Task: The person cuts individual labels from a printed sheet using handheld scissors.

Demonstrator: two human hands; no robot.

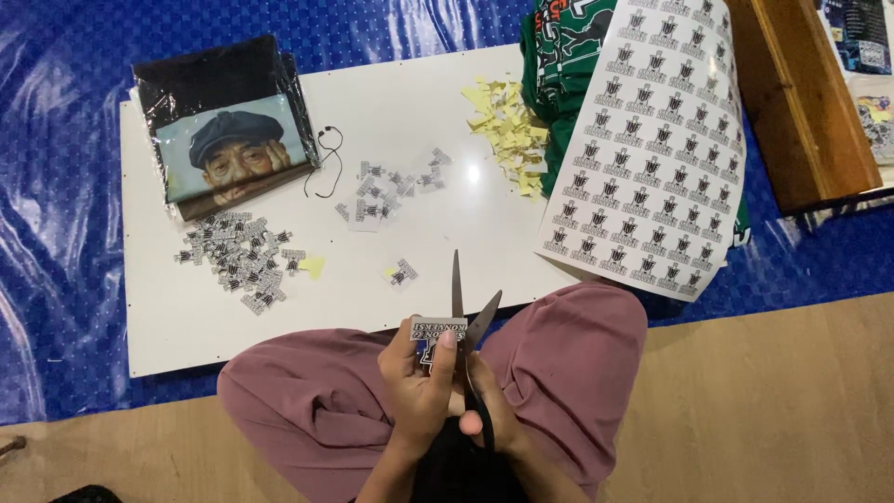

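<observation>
Overhead, the head camera looked straight down at a person seated cross-legged in mauve trousers on a wooden floor. Low in the middle of the view, the left hand (421,377) pinched a small printed sticker (436,333) between thumb and fingers, held up over the lap. Beside it, the right hand (492,410) gripped the handles of a pair of scissors (463,321), whose blades stood apart in a narrow V, pointing away from the body, with the sticker at their left blade.

Just beyond the knees lay a white board (186,307) on blue plastic sheeting (56,186). On the board sat a heap of cut-out stickers (237,256) to the left, a looser scatter of stickers (386,191) near the centre, and one lone piece (402,273) near the front edge. A pile of yellow paper scraps (507,126) lay at the far right of the board. A bagged, folded dark T-shirt (228,126) with a printed portrait rested at the board's far left corner. An uncut sticker sheet (652,140) draped over green fabric (559,56) to the right.
</observation>
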